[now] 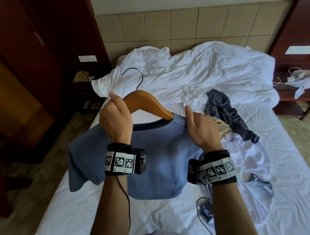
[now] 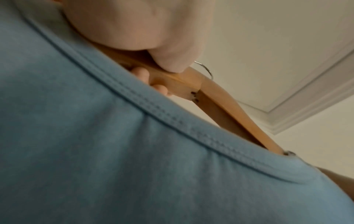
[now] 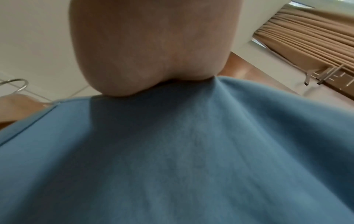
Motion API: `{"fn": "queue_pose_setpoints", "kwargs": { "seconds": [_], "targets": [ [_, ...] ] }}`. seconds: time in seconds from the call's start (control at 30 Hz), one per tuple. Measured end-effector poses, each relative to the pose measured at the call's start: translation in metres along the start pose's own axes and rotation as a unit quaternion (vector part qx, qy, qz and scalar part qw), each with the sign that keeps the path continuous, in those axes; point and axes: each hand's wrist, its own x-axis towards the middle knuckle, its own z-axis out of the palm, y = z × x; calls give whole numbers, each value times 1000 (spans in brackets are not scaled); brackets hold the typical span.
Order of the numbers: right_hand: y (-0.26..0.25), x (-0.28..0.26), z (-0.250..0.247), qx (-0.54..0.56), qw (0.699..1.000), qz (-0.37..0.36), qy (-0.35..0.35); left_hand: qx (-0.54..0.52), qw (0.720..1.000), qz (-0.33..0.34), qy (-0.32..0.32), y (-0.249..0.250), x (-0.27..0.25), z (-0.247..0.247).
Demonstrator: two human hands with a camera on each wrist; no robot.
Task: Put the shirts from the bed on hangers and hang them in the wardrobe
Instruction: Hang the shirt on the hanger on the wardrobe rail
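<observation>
Over the white-sheeted bed [image 1: 69,213], the left hand [image 1: 114,119] has its fingers [image 2: 141,74] curled round one arm of a tan wooden hanger with a metal hook [image 1: 146,103]. The right hand [image 1: 200,127] pinches the shoulder of a blue cotton T-shirt [image 1: 153,164], the hanger's other arm tucked in its collar. A rumpled white duvet [image 1: 193,75] lies against the beige padded headboard [image 1: 163,29]; a dark crumpled garment [image 1: 226,111] lies beside it. Dark wooden nightstands [image 1: 294,98] flank the bed.

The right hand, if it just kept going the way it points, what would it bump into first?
Probably the dark garment crumpled on the bed beyond the right hand, which pinches the blue shirt; depth is unclear.
</observation>
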Motion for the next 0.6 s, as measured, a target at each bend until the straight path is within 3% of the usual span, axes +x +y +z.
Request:
{"fn": "queue_pose_setpoints", "kwargs": {
  "seconds": [0.23,0.43,0.6],
  "targets": [
    [23,6,5,20,996,-7,86,-4,1000,-29,4,-8,7,-5],
    [35,9,20,17,998,52,-14,32,999,-11,-15,-8,6,0],
    [12,12,13,69,997,-36,11,39,997,29,-54,1,-4,3]
  ]
}}
